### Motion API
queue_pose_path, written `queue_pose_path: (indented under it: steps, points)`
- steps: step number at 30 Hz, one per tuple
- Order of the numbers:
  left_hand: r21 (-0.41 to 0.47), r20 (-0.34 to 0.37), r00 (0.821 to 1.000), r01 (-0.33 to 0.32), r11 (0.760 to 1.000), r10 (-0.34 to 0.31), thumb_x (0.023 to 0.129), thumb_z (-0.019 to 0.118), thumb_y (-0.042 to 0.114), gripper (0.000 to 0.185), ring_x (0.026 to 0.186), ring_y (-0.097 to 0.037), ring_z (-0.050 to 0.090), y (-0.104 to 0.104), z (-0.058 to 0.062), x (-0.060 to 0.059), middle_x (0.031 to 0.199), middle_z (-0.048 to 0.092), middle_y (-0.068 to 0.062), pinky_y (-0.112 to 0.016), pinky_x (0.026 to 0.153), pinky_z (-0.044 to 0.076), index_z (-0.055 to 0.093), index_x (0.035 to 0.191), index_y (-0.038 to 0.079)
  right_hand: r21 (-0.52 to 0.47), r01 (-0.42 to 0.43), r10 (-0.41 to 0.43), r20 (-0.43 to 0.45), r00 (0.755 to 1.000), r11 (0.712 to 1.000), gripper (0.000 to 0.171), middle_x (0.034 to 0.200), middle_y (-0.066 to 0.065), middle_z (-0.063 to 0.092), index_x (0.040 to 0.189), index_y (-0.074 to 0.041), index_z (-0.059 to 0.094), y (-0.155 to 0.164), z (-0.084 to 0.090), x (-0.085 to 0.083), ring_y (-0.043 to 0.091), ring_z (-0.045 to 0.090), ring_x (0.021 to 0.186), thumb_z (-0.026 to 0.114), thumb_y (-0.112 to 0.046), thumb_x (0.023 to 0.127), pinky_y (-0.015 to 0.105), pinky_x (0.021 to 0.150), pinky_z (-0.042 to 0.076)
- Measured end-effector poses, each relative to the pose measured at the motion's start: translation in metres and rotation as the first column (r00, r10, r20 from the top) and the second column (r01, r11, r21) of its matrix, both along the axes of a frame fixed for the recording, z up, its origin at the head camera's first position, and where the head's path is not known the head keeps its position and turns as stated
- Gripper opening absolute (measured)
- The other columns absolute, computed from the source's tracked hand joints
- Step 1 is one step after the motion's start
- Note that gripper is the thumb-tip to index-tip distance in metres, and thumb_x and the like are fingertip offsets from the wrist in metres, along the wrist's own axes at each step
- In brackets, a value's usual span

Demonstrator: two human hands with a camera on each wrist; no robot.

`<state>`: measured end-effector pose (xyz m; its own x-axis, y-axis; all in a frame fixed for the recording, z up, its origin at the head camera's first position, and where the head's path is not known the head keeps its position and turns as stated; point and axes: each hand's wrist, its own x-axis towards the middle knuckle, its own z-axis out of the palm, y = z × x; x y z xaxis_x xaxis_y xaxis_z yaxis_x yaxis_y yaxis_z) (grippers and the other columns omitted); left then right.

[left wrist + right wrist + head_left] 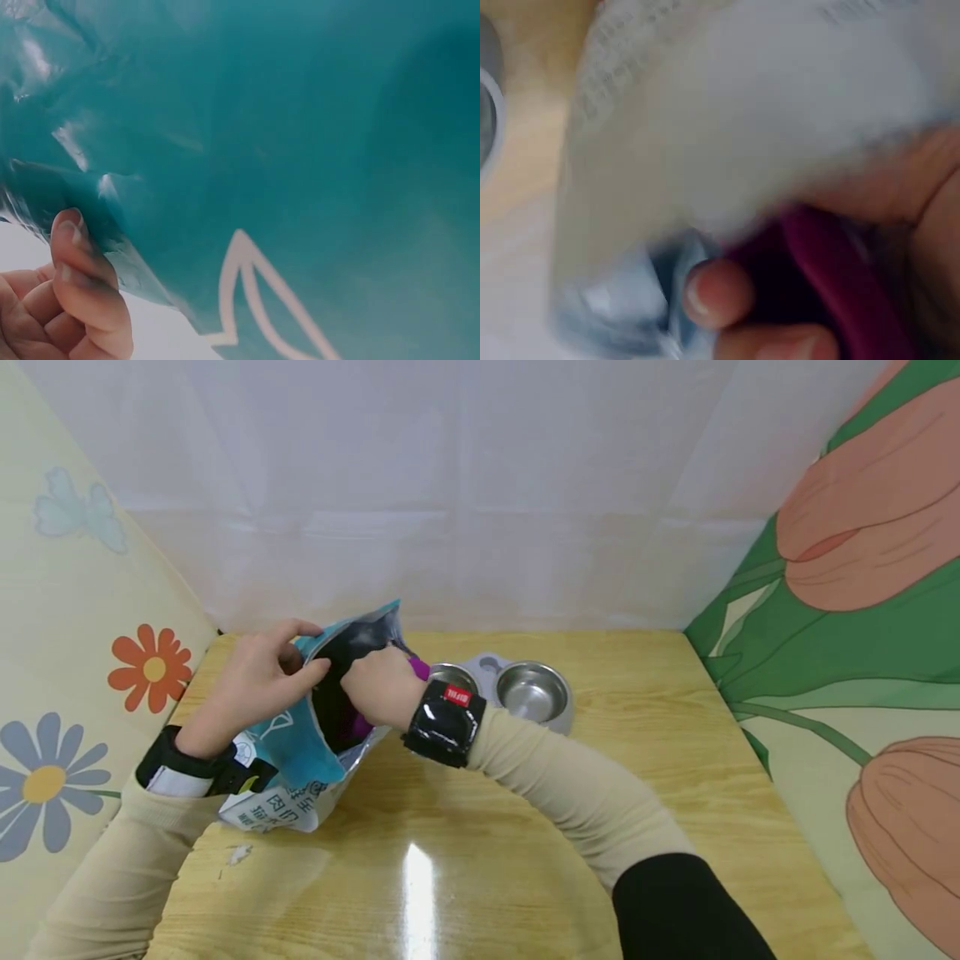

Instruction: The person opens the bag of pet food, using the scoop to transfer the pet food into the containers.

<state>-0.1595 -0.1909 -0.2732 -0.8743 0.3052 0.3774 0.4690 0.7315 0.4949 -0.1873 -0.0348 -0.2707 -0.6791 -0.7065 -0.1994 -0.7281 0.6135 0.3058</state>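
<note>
A blue-and-white pet food bag (300,747) with a silver lining stands tilted at the table's left, its mouth wide open. My left hand (262,681) pinches the bag's rim between thumb and fingers; the left wrist view shows its curled fingers (94,292) against the blue film. At the bag's mouth, my right hand (382,685) grips a purple scoop (418,667). Part of the scoop is inside the bag, and its shape is mostly hidden. In the right wrist view, fingers curl round the purple piece (840,277), beside the bag's white side (705,127).
Behind my right wrist is a grey double pet bowl (561,723) with two steel dishes, the left one partly covered by the hand. A small pale worn patch (239,854) marks the wooden table (510,877). White sheeting (465,510) hangs at the back, with patterned panels on both sides.
</note>
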Motion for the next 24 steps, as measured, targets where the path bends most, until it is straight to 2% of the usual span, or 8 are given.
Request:
queue_pose_path:
  steps: [6, 17, 24]
  points:
    - [0.005, -0.016, 1.000, 0.020, 1.000, -0.019, 0.082, 0.064, 0.011, 0.036, 0.040, -0.006, 0.034, 0.003, -0.001, -0.001, 0.050, 0.043, 0.003, -0.026, 0.040, 0.028, 0.053, 0.113, -0.003, -0.031, -0.003, 0.002, -0.031, 1.000, 1.000, 0.012, 0.082, -0.005, 0.065, 0.092, -0.020, 0.068, -0.004, -0.011, -0.004, 0.012, 0.060, 0.071, 0.058, -0.023, 0.085, 0.030, 0.062, 0.051]
    - [0.005, -0.043, 0.999, 0.011, 1.000, -0.010, 0.082, 0.063, 0.010, 0.034, 0.040, -0.006, 0.034, -0.002, -0.001, 0.001, 0.050, 0.042, 0.003, -0.026, 0.040, 0.028, 0.053, 0.112, -0.002, -0.126, 0.002, 0.004, 0.052, 0.999, 0.992, 0.010, 0.082, -0.002, 0.063, 0.089, -0.017, 0.066, -0.006, -0.030, -0.016, 0.014, 0.059, 0.071, 0.058, -0.021, 0.085, 0.032, 0.061, 0.049]
    - [0.024, -0.029, 0.999, -0.014, 1.000, 0.014, 0.082, 0.063, 0.012, 0.034, 0.039, -0.006, 0.034, -0.003, -0.004, -0.001, 0.050, 0.043, 0.003, -0.026, 0.039, 0.027, 0.054, 0.112, 0.001, -0.192, -0.024, 0.028, 0.017, 0.999, 0.981, 0.013, 0.086, -0.002, 0.065, 0.087, -0.017, 0.067, -0.004, -0.046, -0.019, 0.016, 0.061, 0.075, 0.065, -0.026, 0.079, 0.034, 0.062, 0.049]
